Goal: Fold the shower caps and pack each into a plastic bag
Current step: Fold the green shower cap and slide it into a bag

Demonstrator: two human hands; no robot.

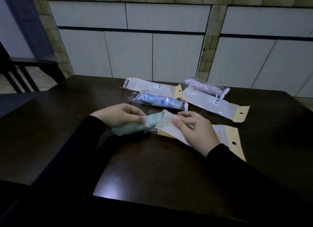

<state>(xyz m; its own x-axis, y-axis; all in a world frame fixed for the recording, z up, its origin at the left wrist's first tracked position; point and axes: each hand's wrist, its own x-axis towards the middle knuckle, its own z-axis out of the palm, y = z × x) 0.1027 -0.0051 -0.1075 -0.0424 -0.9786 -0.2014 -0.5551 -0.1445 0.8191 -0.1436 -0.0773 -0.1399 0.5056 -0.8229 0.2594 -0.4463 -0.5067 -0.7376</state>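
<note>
My left hand (pixel 118 115) grips a folded pale green shower cap (pixel 133 125), its end pointing at the mouth of a plastic bag (pixel 171 127) with a yellow hanging tab (pixel 234 142). My right hand (pixel 194 130) pinches the bag's open edge and lies over the bag on the table. Behind them a blue shower cap (pixel 157 99) lies packed in its bag, and a pink shower cap (pixel 205 87) lies packed at the back right.
Two flat bags with barcode labels lie on the dark wooden table (pixel 152 167): one at the back (pixel 152 87), one on the right (pixel 215 104). A tiled wall with white panels stands behind. A dark chair (pixel 25 70) is at the far left.
</note>
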